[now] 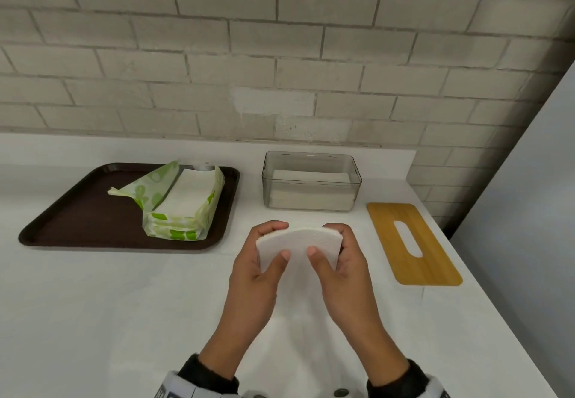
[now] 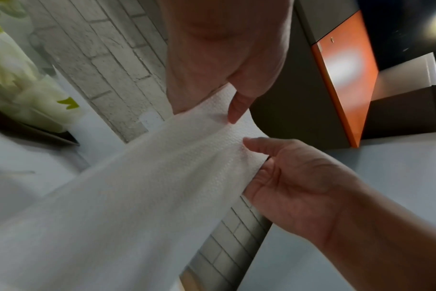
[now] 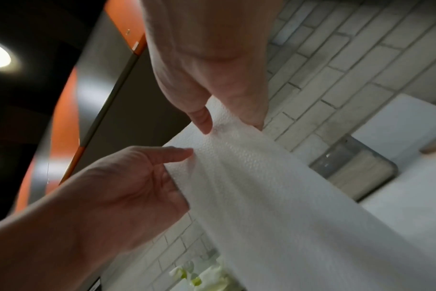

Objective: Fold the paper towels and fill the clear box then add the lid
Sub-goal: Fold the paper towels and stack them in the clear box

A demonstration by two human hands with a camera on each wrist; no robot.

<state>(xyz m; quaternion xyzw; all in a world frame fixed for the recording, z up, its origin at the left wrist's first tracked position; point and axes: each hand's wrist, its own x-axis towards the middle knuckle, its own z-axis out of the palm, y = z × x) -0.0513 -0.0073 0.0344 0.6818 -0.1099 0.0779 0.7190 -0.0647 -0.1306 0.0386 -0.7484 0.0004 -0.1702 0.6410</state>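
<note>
A white paper towel is held up over the counter, bowed into an arch between both hands. My left hand pinches its left end, thumb on the near face and fingers curled behind. My right hand pinches the right end the same way. The left wrist view shows the towel draped from my left thumb and fingers, with the right hand gripping its edge. The clear box stands behind the hands with folded towels lying in it. Right of my hands, the wooden lid with a slot lies flat.
A dark brown tray at the left carries an opened green-and-white pack of paper towels. A brick wall runs behind the white counter. A grey panel stands at the right, past the counter's edge.
</note>
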